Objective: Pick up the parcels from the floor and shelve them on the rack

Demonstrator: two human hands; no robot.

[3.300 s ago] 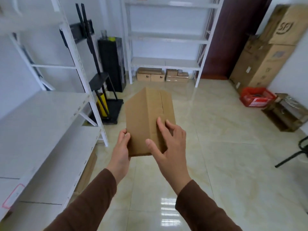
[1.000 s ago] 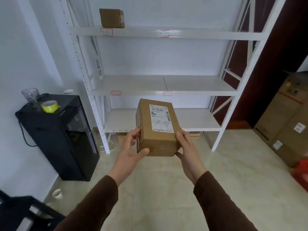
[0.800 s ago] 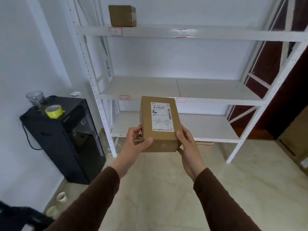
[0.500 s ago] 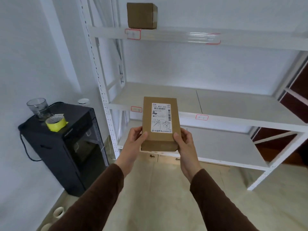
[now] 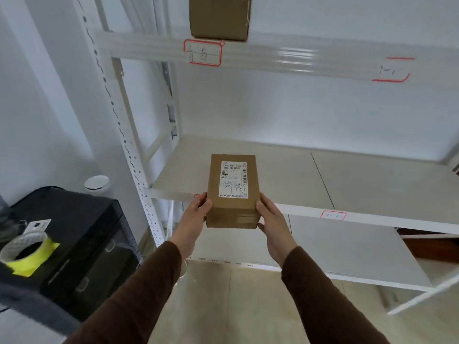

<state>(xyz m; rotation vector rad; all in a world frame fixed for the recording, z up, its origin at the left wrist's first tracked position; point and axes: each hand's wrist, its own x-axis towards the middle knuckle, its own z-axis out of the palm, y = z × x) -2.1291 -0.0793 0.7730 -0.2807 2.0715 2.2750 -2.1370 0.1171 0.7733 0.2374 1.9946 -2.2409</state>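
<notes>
A small brown cardboard parcel with a white shipping label on top is held in front of the white rack, at the front edge of its middle shelf. My left hand grips its left side and my right hand grips its right side. Another brown parcel stands on the top shelf, above a red-framed tag.
A black cabinet stands at the left with a roll of yellow tape and a white round lid behind it. The lower shelf and pale tiled floor lie below my arms.
I have walked up to the rack with the parcel in both hands; the rack now fills the view and the parcel has reached the middle shelf's front edge.
</notes>
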